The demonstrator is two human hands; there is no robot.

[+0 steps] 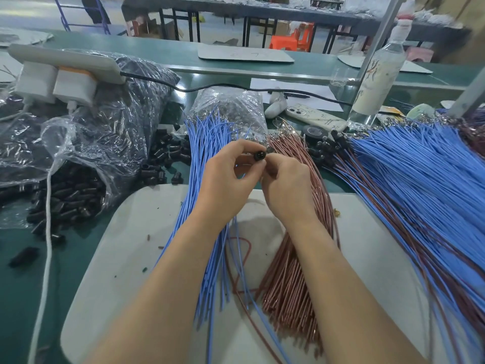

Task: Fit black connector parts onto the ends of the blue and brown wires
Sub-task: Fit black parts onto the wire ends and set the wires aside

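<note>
Left hand (pixel 225 177): it pinches the black connector (pixel 258 155) between thumb and forefinger, just above the middle of the frame, with the round pinned face turned up towards us.
Right hand (pixel 286 187): its fingers are curled close, with the tips against the connector's right side. We cannot tell whether they pinch a wire end or the connector body, because the fingers hide it.
Step in hand: we judge that a wire end is being seated in the connector.
Doing it well: we hold the connector still in the left hand, line the terminal up square with its hole and push straight. We then tug lightly to check that it has caught, and we mind which colour goes in which hole.
Loose wires: one blue wire and one brown wire (pixel 246 248) trail down from under the hands over the white mat (pixel 126 245).
Stock: the blue wire bundle (pixel 207 153) lies left of the hands and the brown wire bundle (pixel 286 285) lies right of them, both under the forearms.
Spare parts: loose black connector parts (pixel 65 195) spill from a clear plastic bag at the left of the frame.
Right of frame: a large fan of blue and brown wires (pixel 409 174) has black parts at its upper ends, which we take for finished pieces.
Other things: at the upper right are a phone (pixel 316 117), a roll of black tape (pixel 315 131) and a plastic bottle (pixel 380 74). A white cable (pixel 47 232) crosses the green counter (pixel 15 258) at the left.
In the way: the forearms rest across both bundles, so strands may snag or drag, and the trailing pair could tangle with the stock.
</note>
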